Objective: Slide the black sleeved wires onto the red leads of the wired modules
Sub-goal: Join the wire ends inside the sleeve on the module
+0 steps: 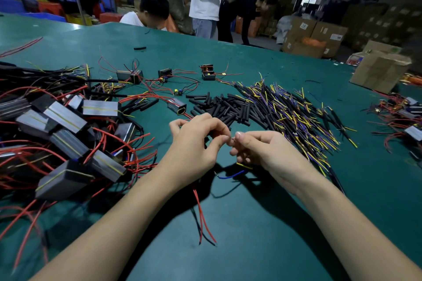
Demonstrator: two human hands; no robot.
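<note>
Centrally, left hand [194,143] and right hand [258,147] each pinch wire ends together; red leads [203,214] dangle; misaligned tips could buckle, blocking the sleeve.

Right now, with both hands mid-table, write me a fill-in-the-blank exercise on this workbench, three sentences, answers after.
1. The pile of loose black sleeve pieces lies on a table mat coloured ____.
2. The left hand and right hand meet fingertip to fingertip, and two loose lead ends coloured ____ trail below the left hand toward the camera.
3. The heap of boxy wired modules lies on the person's ____ side.

Missing words: green; red; left
</note>
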